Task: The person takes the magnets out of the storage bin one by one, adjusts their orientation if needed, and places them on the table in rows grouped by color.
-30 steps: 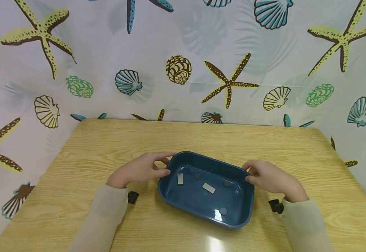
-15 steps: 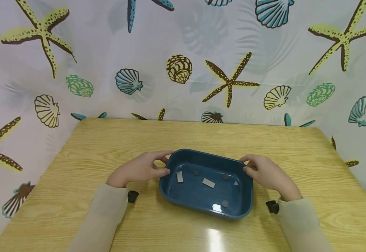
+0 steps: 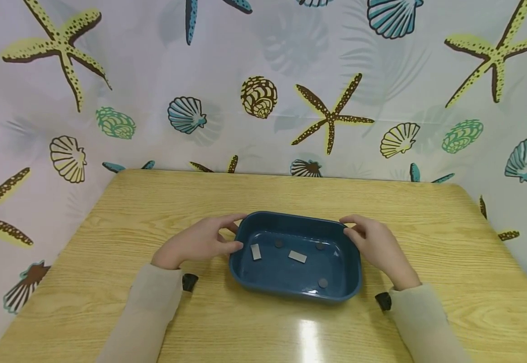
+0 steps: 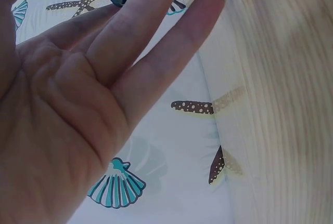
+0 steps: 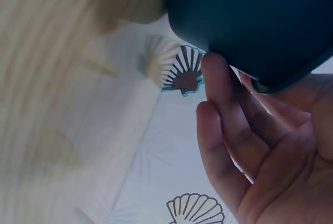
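Note:
A dark blue plastic tray [image 3: 286,292] with rounded corners and raised sides sits on the table between both hands. On its floor lie two pale rectangular pieces, one on the left [image 3: 256,252] and one near the middle [image 3: 297,256]. Three small grey discs, one of them at the front right [image 3: 323,283], are there too. My left hand [image 3: 202,242] holds the tray's left end, thumb and index finger at the rim. At the back right corner, my right hand [image 3: 372,244] grips the rim; its other fingers show beneath the tray's edge [image 5: 250,21] in the right wrist view.
The wood-grain table [image 3: 177,196] spreads around the tray on all sides. A white cloth [image 3: 227,60] printed with shells and starfish hangs behind it and along both sides. Small black devices sit at both wrists, one at the left cuff [image 3: 189,282].
The tray has turned so its right end moved away from the person, and it now lies nearly straight. My right hand went back and left with it; my left hand barely moved.

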Tool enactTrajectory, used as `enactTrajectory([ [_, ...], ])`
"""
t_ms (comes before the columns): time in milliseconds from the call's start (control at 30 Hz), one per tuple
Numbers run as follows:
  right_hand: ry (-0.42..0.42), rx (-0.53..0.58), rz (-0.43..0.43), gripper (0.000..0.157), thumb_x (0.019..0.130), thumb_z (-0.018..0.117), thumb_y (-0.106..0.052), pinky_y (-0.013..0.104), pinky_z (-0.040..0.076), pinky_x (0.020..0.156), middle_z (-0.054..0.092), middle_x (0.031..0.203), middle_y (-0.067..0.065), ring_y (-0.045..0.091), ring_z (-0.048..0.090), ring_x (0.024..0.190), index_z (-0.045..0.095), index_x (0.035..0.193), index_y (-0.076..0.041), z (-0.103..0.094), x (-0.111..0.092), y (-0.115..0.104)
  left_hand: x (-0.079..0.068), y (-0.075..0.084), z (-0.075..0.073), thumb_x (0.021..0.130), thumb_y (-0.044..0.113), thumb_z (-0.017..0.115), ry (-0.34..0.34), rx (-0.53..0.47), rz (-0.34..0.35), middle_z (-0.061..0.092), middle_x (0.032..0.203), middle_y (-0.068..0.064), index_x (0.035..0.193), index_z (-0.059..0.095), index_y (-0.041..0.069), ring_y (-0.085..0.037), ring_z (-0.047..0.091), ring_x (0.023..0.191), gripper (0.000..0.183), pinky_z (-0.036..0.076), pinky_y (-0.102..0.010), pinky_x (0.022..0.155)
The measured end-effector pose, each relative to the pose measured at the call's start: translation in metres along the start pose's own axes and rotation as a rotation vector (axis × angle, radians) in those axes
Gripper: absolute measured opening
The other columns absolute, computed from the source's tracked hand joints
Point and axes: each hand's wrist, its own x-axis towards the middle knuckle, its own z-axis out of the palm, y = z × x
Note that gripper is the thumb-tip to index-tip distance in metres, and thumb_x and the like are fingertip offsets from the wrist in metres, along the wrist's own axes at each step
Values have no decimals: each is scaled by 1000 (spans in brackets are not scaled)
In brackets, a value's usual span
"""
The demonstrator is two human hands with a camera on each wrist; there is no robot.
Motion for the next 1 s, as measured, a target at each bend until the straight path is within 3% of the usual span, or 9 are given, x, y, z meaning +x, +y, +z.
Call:
enactTrajectory([
  [133, -29, 27, 17, 36, 107, 59, -22, 41, 59, 80, 76, 115, 19, 28, 73, 97, 63, 140, -8, -2, -1, 0, 0, -2, -1, 101, 20, 68, 10, 0, 5, 57, 143, -26, 161, 33, 7, -18, 77, 95, 72, 60, -30, 77],
  [333, -201, 29, 37, 55, 104, 63, -29, 44, 61, 83, 73, 116, 21, 26, 73, 97, 50, 150, -1, -19, -10, -9, 0, 0, -1, 101, 20, 68, 27, 8, 3, 53, 148, -24, 161, 34, 8, -18, 77, 100, 70, 60, -29, 80],
  [533, -335, 20, 82, 70, 100, 68, -20, 48, 61, 88, 71, 120, 25, 25, 74, 96, 35, 156, 6, -27, -16, -15, 1, -2, 0, 101, 20, 68, 31, 17, 16, 54, 147, -25, 160, 35, 7, -20, 77, 102, 69, 60, -29, 80],
  [1000, -300, 5, 67, 65, 99, 66, -9, 37, 57, 77, 72, 117, 23, 22, 69, 93, 37, 156, 4, -26, -13, -15, 2, -2, 0, 100, 20, 69, 20, 12, 29, 54, 147, -26, 161, 35, 8, -21, 77, 103, 70, 62, -31, 83],
])
